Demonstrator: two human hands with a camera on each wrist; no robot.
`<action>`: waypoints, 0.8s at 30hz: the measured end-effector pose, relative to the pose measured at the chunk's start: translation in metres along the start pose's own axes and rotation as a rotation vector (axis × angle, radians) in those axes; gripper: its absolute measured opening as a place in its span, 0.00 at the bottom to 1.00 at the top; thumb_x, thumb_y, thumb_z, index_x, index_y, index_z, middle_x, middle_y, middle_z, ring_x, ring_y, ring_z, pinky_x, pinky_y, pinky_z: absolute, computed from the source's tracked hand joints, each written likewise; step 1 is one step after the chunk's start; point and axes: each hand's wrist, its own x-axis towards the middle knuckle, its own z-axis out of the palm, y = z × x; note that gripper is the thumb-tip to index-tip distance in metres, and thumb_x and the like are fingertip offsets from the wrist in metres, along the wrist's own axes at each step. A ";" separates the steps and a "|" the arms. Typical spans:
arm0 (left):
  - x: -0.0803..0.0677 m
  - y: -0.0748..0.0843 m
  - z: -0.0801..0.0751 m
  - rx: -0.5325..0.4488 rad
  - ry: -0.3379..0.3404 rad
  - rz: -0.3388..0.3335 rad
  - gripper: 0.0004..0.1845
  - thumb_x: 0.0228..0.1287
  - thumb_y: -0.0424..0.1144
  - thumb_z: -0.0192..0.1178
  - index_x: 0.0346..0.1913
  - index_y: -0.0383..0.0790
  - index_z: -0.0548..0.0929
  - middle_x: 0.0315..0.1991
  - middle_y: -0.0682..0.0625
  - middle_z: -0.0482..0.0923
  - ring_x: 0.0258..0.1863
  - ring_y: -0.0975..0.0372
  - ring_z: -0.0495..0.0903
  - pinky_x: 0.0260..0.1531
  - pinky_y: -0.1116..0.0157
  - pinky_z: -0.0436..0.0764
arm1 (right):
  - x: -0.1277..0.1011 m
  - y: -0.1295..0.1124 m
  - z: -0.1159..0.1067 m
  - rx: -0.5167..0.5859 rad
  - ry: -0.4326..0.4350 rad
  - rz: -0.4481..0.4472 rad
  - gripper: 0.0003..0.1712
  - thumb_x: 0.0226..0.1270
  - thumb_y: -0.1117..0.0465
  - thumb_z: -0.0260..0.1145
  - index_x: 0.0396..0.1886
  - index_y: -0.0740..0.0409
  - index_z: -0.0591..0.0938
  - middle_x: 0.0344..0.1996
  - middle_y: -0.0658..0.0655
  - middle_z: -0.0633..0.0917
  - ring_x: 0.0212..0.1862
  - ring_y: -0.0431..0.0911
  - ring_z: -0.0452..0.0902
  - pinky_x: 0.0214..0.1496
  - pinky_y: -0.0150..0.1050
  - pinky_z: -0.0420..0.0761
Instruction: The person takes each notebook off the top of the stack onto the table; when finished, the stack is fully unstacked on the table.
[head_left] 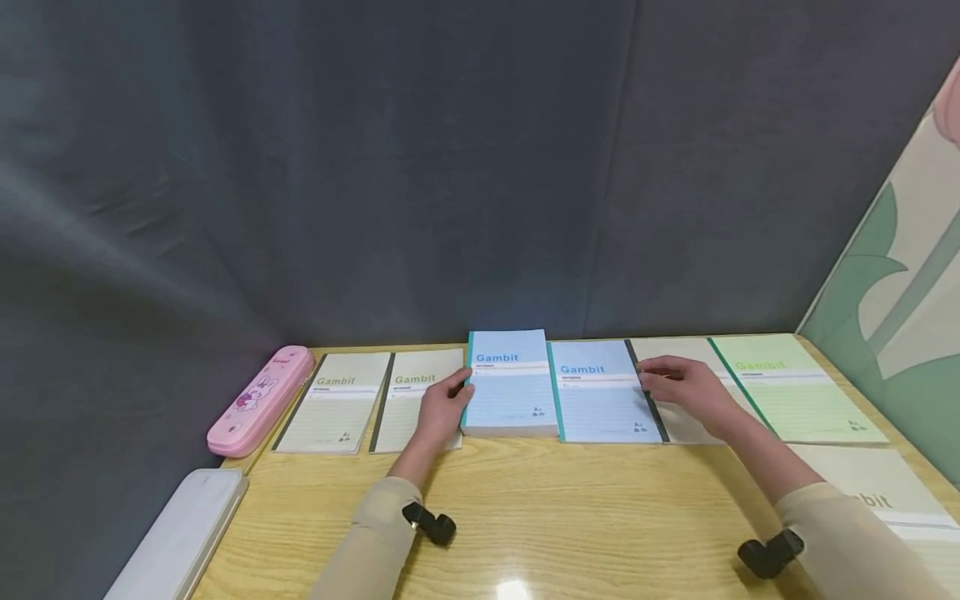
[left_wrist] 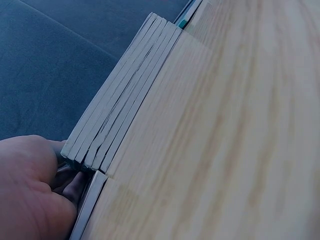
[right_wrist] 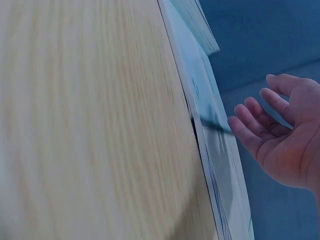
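Note:
A thick stack of blue notebooks (head_left: 513,400) stands in the middle of the row, its pages' edges (left_wrist: 125,95) facing me in the left wrist view. My left hand (head_left: 442,408) is at the stack's left spine, fingertips against that edge and the palm over a cream notebook (head_left: 405,417). To the right of the stack lies a thinner blue notebook (head_left: 600,408). Over its dark-edged right side, where a grey-white notebook (head_left: 686,422) begins, hovers my right hand (head_left: 693,392). The right wrist view shows that hand's fingers apart, loosely bent and holding nothing.
Another cream notebook (head_left: 330,417) lies farther left, beside a pink pencil case (head_left: 258,404) and a white case (head_left: 176,533). At right are a green notebook (head_left: 810,400) and a nearer cream notebook (head_left: 892,483). A dark curtain (head_left: 465,167) closes the table's back.

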 end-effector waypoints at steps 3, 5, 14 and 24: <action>0.000 -0.001 0.000 0.001 0.003 0.003 0.21 0.75 0.38 0.59 0.68 0.41 0.77 0.70 0.48 0.72 0.72 0.53 0.66 0.71 0.56 0.68 | 0.011 -0.007 0.016 0.021 -0.021 0.003 0.28 0.75 0.56 0.65 0.64 0.72 0.76 0.60 0.72 0.78 0.54 0.56 0.82 0.54 0.42 0.85; 0.000 -0.001 0.000 0.002 -0.002 0.011 0.21 0.76 0.38 0.59 0.68 0.41 0.77 0.70 0.48 0.71 0.72 0.52 0.66 0.70 0.55 0.68 | 0.018 -0.009 0.026 0.030 -0.031 0.004 0.27 0.75 0.57 0.65 0.64 0.71 0.76 0.59 0.70 0.79 0.54 0.57 0.81 0.54 0.44 0.85; 0.001 -0.002 0.000 -0.006 -0.003 0.000 0.21 0.76 0.39 0.59 0.69 0.43 0.77 0.70 0.49 0.72 0.72 0.54 0.66 0.71 0.56 0.68 | 0.041 -0.013 0.067 0.053 -0.066 0.010 0.22 0.73 0.61 0.67 0.61 0.69 0.79 0.55 0.67 0.82 0.52 0.55 0.82 0.51 0.42 0.87; 0.001 -0.003 0.000 -0.013 0.004 0.003 0.21 0.76 0.38 0.59 0.68 0.42 0.78 0.70 0.49 0.73 0.72 0.53 0.67 0.70 0.56 0.68 | 0.062 -0.020 0.097 0.009 -0.062 -0.022 0.21 0.72 0.62 0.67 0.60 0.67 0.81 0.52 0.64 0.84 0.50 0.50 0.82 0.48 0.39 0.87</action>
